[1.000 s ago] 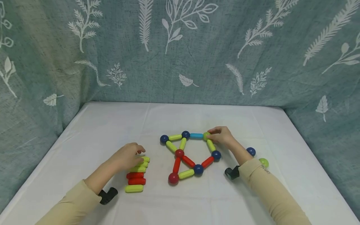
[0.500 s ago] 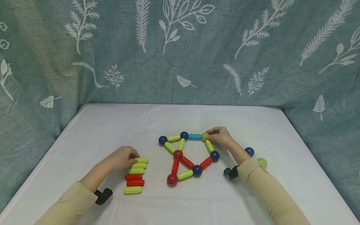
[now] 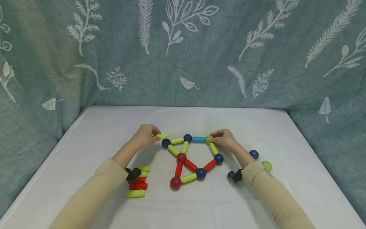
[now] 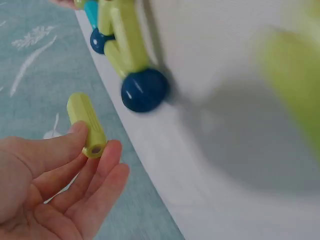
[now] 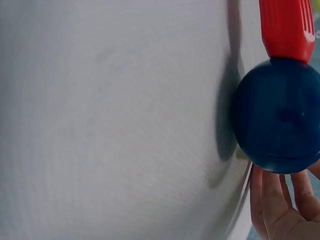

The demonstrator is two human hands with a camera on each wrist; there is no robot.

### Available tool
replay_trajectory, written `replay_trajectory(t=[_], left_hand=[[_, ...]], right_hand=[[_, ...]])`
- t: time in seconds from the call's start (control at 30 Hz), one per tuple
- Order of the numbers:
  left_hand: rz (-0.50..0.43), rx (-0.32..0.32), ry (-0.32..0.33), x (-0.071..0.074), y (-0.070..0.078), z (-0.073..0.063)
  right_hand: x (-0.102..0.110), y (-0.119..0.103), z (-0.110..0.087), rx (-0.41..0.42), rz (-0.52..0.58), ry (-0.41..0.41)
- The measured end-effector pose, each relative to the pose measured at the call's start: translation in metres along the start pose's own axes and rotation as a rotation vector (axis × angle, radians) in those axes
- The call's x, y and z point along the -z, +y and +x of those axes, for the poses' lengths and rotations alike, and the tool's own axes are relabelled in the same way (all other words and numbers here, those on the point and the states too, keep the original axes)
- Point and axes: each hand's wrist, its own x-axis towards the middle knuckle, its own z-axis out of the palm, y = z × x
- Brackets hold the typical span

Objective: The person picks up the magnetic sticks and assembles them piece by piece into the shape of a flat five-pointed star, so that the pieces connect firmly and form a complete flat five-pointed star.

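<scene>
Between thumb and fingers my left hand (image 3: 145,135) pinches a yellow-green magnetic rod (image 3: 164,135). The rod's socketed end shows in the left wrist view. It is held just above and behind the dark blue ball (image 3: 166,143) at the left corner of a flat frame of balls and rods. My right hand (image 3: 224,139) holds the green ball (image 3: 208,139) at the frame's far right corner, where a light blue rod (image 3: 198,139) and a yellow-green rod (image 3: 213,149) meet. A dark blue ball (image 5: 277,115) with a red rod (image 5: 287,30) partly hides that hand in the right wrist view.
A column of yellow-green and red rods (image 3: 138,186) lies at the left, partly under my left wrist's black camera (image 3: 133,174). A loose dark blue ball (image 3: 253,154) and green ball (image 3: 267,165) lie beside my right forearm. A patterned curtain (image 3: 183,54) hangs behind the white table (image 3: 223,203).
My left hand has taken the farthest yellow-green rod from the column and carried it right and away, to the frame's left corner. The right hand keeps its hold on the green ball.
</scene>
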Motion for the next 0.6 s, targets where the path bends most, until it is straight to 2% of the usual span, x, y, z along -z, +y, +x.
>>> replay_trajectory(t=[0.17, 0.27, 0.43, 0.6], left_hand=[[-0.088, 0.096, 0.02, -0.017, 0.036, 0.041], [-0.143, 0.137, 0.02, -0.03, 0.052, 0.058], [-0.201, 0.211, 0.034, -0.049, 0.067, 0.071], [-0.157, 0.266, 0.053, -0.061, 0.07, 0.076]], right_hand=[[-0.001, 0.0, -0.002, 0.005, 0.004, 0.007], [-0.001, -0.001, -0.003, 0.0, -0.001, 0.001], [0.0, -0.001, -0.003, -0.008, -0.004, 0.001], [0.001, 0.0, -0.003, -0.002, -0.004, 0.005]])
